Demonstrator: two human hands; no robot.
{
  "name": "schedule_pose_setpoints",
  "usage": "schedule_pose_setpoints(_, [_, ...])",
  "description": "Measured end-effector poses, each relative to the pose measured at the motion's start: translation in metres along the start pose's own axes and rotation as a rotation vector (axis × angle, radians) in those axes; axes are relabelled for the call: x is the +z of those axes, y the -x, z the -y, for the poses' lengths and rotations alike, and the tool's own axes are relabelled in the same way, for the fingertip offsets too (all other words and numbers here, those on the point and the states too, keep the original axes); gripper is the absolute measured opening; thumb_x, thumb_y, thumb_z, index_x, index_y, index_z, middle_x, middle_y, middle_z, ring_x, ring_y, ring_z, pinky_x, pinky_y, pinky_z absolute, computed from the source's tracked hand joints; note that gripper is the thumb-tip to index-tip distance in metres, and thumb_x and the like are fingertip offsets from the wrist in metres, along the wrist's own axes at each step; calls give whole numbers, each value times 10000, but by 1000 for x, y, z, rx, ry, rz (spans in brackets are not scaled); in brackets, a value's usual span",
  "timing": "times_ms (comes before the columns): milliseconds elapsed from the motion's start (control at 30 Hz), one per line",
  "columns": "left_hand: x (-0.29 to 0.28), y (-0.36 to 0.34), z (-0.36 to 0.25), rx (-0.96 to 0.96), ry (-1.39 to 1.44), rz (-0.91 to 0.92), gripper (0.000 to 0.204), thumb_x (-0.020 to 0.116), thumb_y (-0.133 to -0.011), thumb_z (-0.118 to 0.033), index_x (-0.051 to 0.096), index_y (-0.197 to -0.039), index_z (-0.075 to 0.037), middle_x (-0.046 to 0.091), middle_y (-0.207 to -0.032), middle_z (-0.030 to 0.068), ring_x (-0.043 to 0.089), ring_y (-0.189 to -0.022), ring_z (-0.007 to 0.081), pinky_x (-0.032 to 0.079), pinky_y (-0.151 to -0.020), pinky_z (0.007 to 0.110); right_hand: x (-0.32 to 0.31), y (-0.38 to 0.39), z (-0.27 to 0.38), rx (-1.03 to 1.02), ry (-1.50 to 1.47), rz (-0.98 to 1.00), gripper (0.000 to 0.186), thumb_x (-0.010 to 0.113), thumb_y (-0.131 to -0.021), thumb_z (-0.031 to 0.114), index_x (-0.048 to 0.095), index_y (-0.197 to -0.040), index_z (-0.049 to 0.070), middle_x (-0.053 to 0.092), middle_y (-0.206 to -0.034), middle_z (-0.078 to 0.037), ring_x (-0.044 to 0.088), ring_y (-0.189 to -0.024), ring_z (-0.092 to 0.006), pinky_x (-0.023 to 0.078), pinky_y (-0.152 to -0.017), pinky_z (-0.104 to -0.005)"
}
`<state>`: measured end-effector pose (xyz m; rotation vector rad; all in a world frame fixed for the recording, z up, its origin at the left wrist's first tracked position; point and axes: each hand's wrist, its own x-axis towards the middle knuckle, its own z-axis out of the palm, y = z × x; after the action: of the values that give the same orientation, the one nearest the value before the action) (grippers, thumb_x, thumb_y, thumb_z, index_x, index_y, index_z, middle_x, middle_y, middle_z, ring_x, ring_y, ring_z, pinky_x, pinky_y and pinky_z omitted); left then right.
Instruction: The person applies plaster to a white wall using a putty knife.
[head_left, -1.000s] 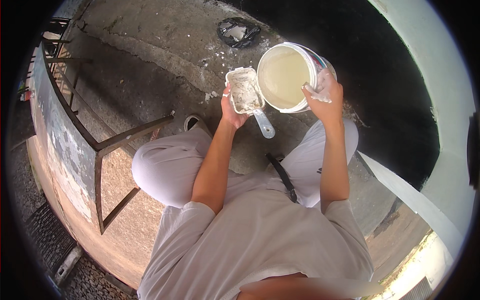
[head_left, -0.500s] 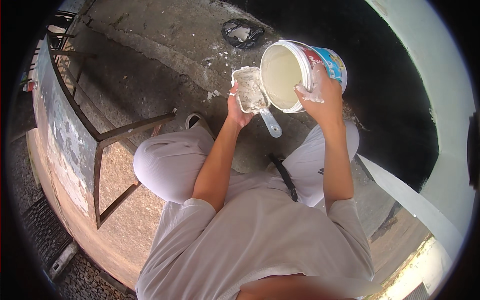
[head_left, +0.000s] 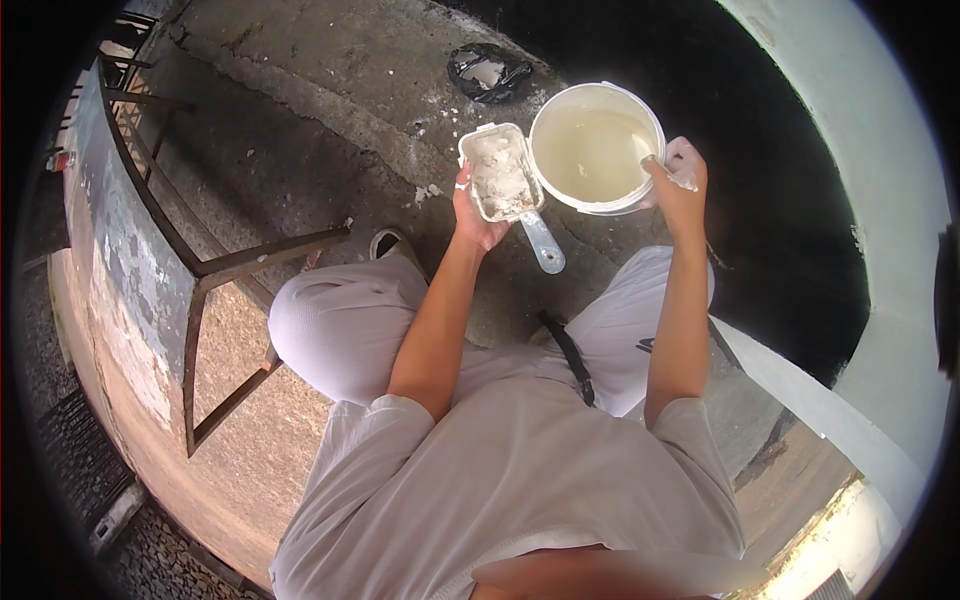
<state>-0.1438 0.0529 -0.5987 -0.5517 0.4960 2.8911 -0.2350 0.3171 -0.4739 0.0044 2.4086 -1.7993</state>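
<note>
My left hand (head_left: 480,218) is closed around a small rectangular white tub (head_left: 496,129), its inside coated with white paste. A scraper-like tool's pale translucent handle (head_left: 543,245) sticks out from the tub's near right corner; its blade is hidden. Right beside the tub is a white plastic bucket (head_left: 598,207), its mouth facing up with pale, cloudy liquid inside. My right hand (head_left: 684,190) grips the bucket's right rim, thumb over the edge. White paste smears the fingers of my right hand.
A black plastic bag (head_left: 488,72) with white material inside lies beyond the bucket on the stained concrete (head_left: 330,90). White crumbs are scattered there. At left stands a metal-framed, peeling panel (head_left: 140,260). A dark area (head_left: 760,200) and a pale wall (head_left: 890,330) lie to the right.
The bucket has turned from tilted toward the tub to nearly upright, so its printed side is out of sight. My right hand has moved down along its right side.
</note>
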Motion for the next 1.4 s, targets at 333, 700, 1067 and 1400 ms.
schedule_pose_setpoints(333, [9, 6, 2, 2, -46, 38, 809, 433, -930, -660, 375, -1516, -105, 526, -1433, 162, 570, -1235, 418, 409, -1004, 745, 44, -3, -169, 259, -631, -440, 171, 625, -864, -2, 454, -864, 6, 613, -908, -184, 671, -656, -239, 651, -505, -369])
schedule_pose_setpoints(700, [29, 6, -4, 92, 29, 91, 784, 456, -944, -647, 388, -1508, -107, 516, -1464, 106, 523, -1323, 325, 415, -1103, 538, 27, 12, -215, 744, -428, -425, 450, 593, -921, 66, 394, -1314, -30, 556, -1239, -277, 646, -1071, -426, 622, -813, -525])
schedule_pose_setpoints(1067, [79, 19, -6, 116, 21, 28, 820, 515, -884, -665, 430, -1471, -100, 574, -1378, 139, 589, -1229, 347, 484, -1046, 533, 97, 95, -22, -710, -81, -41, 524, 882, -728, 108, 630, -1184, 53, 645, -1304, -183, 587, -1213, -380, 498, -969, -448])
schedule_pose_setpoints(1400, [68, 18, -6, 218, -22, 6, 821, 536, -873, -654, 426, -1466, -97, 576, -1356, 147, 607, -1188, 355, 496, -1017, 552, 100, 88, 16, -633, -229, 83, 256, 764, -805, -49, 522, -781, 31, 719, -884, -138, 700, -770, -196, 535, -672, -296])
